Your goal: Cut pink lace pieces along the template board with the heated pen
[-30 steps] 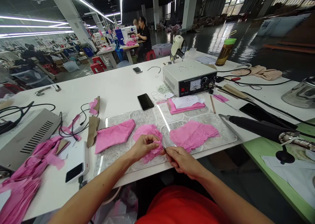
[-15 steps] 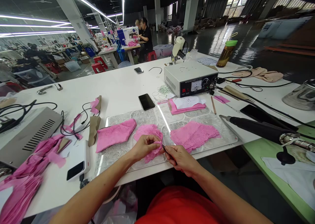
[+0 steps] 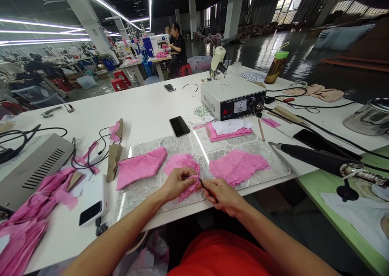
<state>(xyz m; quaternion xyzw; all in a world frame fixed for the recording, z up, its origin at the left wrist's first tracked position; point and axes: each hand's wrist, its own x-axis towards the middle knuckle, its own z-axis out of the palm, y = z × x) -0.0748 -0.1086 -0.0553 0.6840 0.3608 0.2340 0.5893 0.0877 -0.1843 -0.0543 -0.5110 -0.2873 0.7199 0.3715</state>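
My left hand (image 3: 179, 183) pinches the edge of a crumpled pink lace piece (image 3: 182, 161) between thumb and fingers, just above the clear mat (image 3: 142, 203). In my right hand (image 3: 223, 195) is a small dark pointed tool (image 3: 201, 181) with a hint of orange at its handle; my fingers cover most of it, so its exact kind is hidden. Its tip meets the pinched lace beside my left fingertips. A stack of pink fabric (image 3: 141, 167) lies on the mat to the left, and another pile of pink lace pieces (image 3: 238, 166) to the right.
Beyond the mat are a phone (image 3: 179, 126), folded pink fabric with white paper (image 3: 232, 127) and a control box (image 3: 233, 98). At right lies a black handheld tool with a blade (image 3: 313, 156). Pink bundles (image 3: 27, 231), cables and a grey box (image 3: 36, 168) crowd the left.
The view has shifted slightly. Both hands keep their hold, with the tool tip still at the lace; little else differs.
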